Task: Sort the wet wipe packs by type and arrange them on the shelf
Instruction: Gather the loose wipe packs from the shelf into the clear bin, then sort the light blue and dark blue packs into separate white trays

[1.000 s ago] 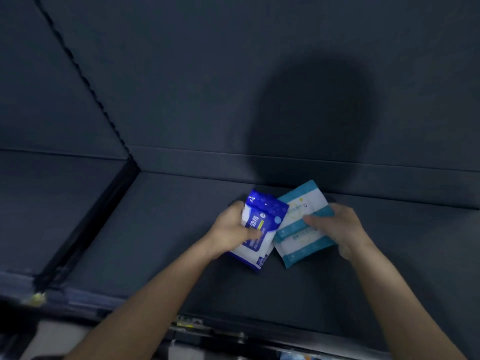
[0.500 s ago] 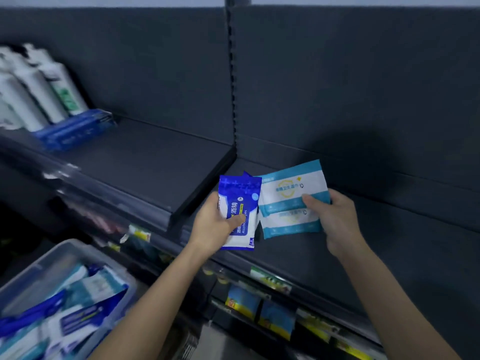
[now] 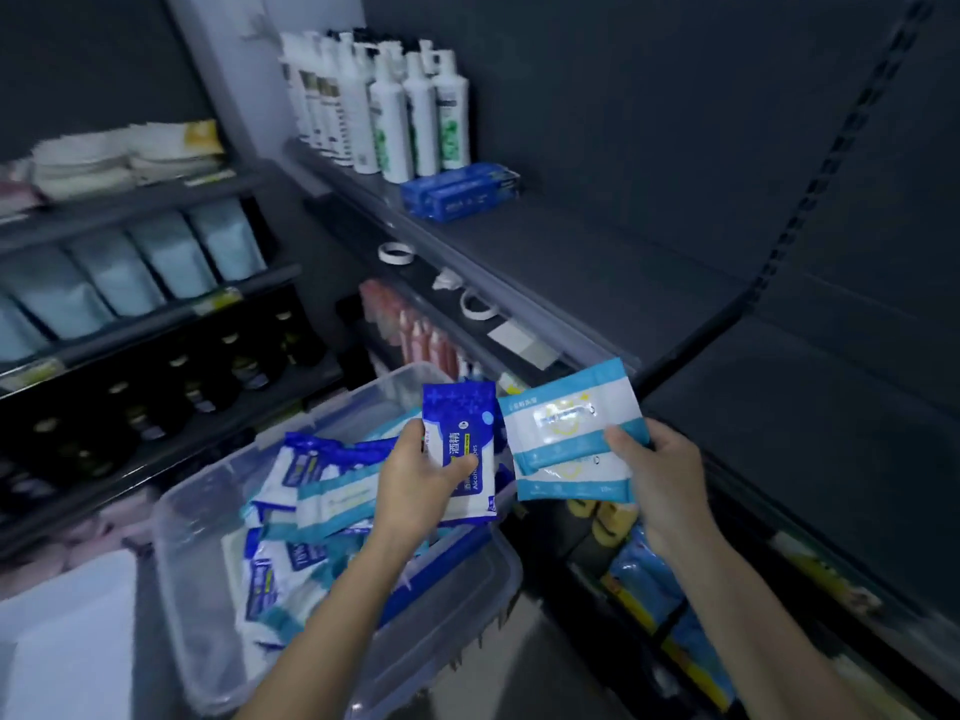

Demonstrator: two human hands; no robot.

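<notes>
L hand (image 3: 421,478) grips dark blue pack (image 3: 460,449), R hand (image 3: 662,472) pinches light blue packs (image 3: 569,433); both raised w/ forearms outstretched above bin (image 3: 483,579).

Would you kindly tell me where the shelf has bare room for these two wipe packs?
The shelf board lies bare between the blue boxes and the slotted upright; the right bay beyond it is bare too. Crowded: the bottles, the bin.
</notes>
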